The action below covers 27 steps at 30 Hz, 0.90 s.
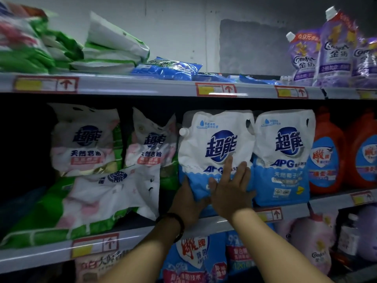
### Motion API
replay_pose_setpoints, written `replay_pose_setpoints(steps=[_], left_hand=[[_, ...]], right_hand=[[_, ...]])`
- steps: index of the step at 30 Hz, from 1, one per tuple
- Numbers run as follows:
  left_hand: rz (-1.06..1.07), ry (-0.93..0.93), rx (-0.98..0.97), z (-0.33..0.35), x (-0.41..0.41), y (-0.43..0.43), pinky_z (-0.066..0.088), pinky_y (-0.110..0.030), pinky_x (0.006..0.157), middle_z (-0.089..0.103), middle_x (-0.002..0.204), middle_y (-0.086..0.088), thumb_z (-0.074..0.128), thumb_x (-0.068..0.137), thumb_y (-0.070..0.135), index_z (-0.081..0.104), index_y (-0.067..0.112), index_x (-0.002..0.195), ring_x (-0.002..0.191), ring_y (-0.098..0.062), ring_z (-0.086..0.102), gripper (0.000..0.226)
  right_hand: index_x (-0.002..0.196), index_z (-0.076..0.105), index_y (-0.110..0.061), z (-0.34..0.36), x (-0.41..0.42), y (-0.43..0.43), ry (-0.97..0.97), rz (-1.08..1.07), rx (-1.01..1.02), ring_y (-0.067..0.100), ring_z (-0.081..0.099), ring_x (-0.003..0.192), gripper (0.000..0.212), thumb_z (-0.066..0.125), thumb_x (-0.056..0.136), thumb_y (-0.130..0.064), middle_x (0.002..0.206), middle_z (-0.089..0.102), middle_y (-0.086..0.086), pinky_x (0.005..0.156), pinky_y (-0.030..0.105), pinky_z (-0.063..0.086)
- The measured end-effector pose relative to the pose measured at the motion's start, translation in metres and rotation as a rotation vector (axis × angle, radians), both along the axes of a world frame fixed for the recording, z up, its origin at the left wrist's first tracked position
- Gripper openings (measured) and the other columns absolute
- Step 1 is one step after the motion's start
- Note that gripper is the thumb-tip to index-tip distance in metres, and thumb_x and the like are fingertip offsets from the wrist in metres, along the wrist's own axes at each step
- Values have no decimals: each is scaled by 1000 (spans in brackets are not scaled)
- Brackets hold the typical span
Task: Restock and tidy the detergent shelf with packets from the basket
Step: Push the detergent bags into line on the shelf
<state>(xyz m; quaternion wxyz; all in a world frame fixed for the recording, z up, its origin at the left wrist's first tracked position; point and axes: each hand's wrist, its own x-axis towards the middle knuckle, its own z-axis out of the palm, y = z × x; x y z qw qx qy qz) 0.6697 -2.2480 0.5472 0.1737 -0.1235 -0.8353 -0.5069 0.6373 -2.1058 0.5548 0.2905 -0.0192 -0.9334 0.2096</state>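
A white and blue detergent pouch point(216, 139) with a side spout stands upright on the middle shelf point(224, 221). My left hand point(188, 203) grips its lower left corner from the side. My right hand point(230, 190) lies flat against its lower front, fingers spread and pointing up. A matching pouch point(283, 156) stands right beside it on the right. To the left, white and pink powder bags point(85, 139) lean upright, and one more bag point(114, 193) lies tilted across green packets. The basket is out of view.
Red detergent bottles point(326, 156) stand at the right end of the middle shelf. The top shelf holds green and white bags point(67, 50), flat blue packets point(169, 68) and purple softener pouches point(330, 52). Blue and pink packs point(195, 260) fill the shelf below.
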Motion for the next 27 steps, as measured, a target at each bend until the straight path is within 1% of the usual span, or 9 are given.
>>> replay_pose_setpoints(steps=[4,7,9,11,15,17,20,23,27], left_hand=[[311,302,-537,3,54,-13,43,-30,112,44,149,3,69,94,28,39,25,152,136,-17,44,65],[427,623,-775,10,97,-70,50,-41,94,59,126,-1,65,94,38,65,23,126,119,-25,55,35],[517,681,-852,14,118,-124,48,-46,94,62,123,-5,66,94,44,69,19,119,118,-32,57,36],[610,597,-920,14,133,-176,46,-48,99,61,130,-9,66,92,56,68,17,125,123,-35,56,51],[666,185,-959,-10,139,-234,41,-53,117,48,158,-10,51,77,93,48,26,153,143,-34,46,101],[678,86,-996,-21,130,-238,42,-52,117,50,158,-9,45,71,100,48,29,154,143,-33,51,109],[699,94,-1002,-21,124,-237,39,-50,120,48,161,-7,45,75,94,46,34,156,146,-31,48,100],[705,108,-973,-22,124,-240,39,-47,121,49,161,-5,48,84,80,47,39,154,146,-27,49,82],[689,92,-883,-15,126,-237,35,-42,123,48,161,-1,44,93,71,46,43,154,149,-23,46,67]], right_hand=[[162,-28,-27,6,0,2,-91,-11,66,42,-2,162,88,22,103,-69,174,-12,21,111,78,34],[157,-35,-30,10,4,3,-125,-33,83,39,-9,162,87,20,104,-69,174,-20,17,115,76,29],[158,-36,-31,12,6,1,-164,-23,71,37,-11,162,85,19,104,-68,173,-21,16,116,77,25],[158,-35,-31,11,6,-1,-164,-47,77,36,-10,162,86,21,104,-68,173,-20,15,117,78,23],[160,-31,-32,12,4,-4,-176,-69,46,34,-11,162,86,24,104,-68,173,-22,12,119,78,16],[161,-30,-30,13,8,-6,-198,-107,57,34,-13,162,86,22,104,-67,173,-23,13,121,77,14],[163,-23,-20,16,30,-24,-297,-196,75,39,-11,162,91,28,104,-67,172,-22,19,123,72,14],[166,-9,-13,16,78,-61,-403,-99,105,47,-6,161,102,52,99,-60,171,-16,26,127,65,13],[148,41,-28,-5,136,-113,-271,241,151,37,30,147,60,58,96,-56,157,31,12,119,51,34]])
